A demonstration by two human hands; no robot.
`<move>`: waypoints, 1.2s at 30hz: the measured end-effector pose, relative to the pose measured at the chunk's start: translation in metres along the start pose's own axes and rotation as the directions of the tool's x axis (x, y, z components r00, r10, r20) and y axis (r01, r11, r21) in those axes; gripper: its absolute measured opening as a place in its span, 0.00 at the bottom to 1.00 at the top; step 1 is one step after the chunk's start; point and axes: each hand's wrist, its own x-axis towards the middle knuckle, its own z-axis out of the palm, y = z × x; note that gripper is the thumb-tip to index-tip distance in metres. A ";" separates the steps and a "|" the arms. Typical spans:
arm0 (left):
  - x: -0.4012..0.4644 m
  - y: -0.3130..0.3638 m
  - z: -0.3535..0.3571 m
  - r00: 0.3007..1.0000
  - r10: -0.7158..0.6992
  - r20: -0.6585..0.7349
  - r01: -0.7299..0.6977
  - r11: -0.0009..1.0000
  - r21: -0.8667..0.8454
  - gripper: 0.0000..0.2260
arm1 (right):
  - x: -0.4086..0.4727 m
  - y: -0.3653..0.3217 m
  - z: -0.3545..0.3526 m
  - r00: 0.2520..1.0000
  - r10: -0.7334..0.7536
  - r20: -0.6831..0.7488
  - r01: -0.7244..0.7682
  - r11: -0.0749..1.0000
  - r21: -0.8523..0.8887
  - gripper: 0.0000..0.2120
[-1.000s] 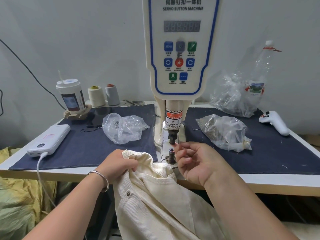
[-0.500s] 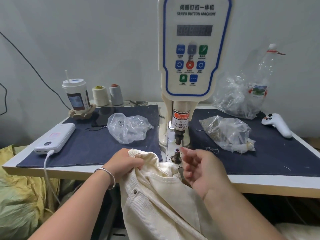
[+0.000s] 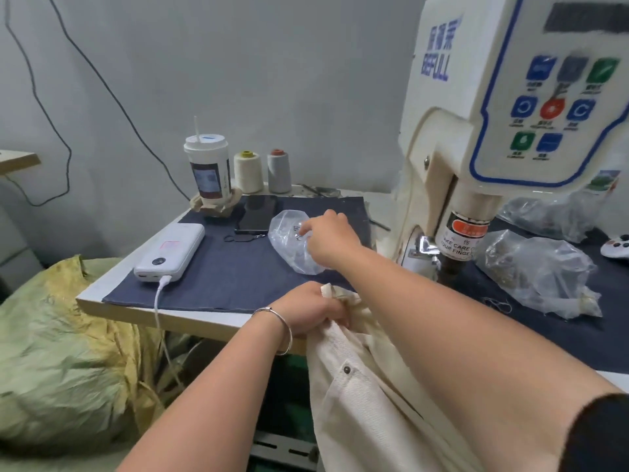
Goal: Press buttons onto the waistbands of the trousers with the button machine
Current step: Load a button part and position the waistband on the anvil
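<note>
Cream trousers [image 3: 357,403] hang over the table's front edge, a dark metal stud [image 3: 347,369] showing on the cloth. My left hand [image 3: 306,311] grips the bunched waistband at that edge. My right hand [image 3: 328,235] reaches across to the left, its fingertips at the top of a clear plastic bag [image 3: 289,250] of small metal parts on the blue cloth. I cannot see whether those fingers hold anything. The white button machine [image 3: 476,114] stands on the right, its press head [image 3: 459,240] to the right of my right forearm.
A second bag of metal parts [image 3: 537,270] lies right of the machine, with a white controller [image 3: 617,247] beyond it. On the left stand a power bank [image 3: 170,250], a phone [image 3: 258,212], a lidded cup [image 3: 207,168] and two thread spools [image 3: 248,172]. A yellow-green sack [image 3: 61,352] lies beside the table.
My right hand has left the press head and moved left to the plastic bag. The view has swung left. My left hand still grips the waistband.
</note>
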 end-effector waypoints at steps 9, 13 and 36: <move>0.011 -0.006 -0.003 0.999 0.014 0.032 -0.013 0.999 -0.032 0.18 | 0.065 -0.014 0.036 0.983 0.184 -0.024 -0.185 0.973 -0.139 0.25; 0.016 -0.012 -0.006 0.998 0.056 -0.017 -0.056 0.998 -0.006 0.12 | 0.071 -0.009 0.051 0.983 0.174 -0.065 -0.181 0.977 -0.112 0.19; 0.007 0.001 -0.005 0.998 0.055 -0.044 -0.048 0.988 0.147 0.16 | 0.067 -0.005 0.059 0.978 0.121 -0.170 -0.115 0.992 0.044 0.09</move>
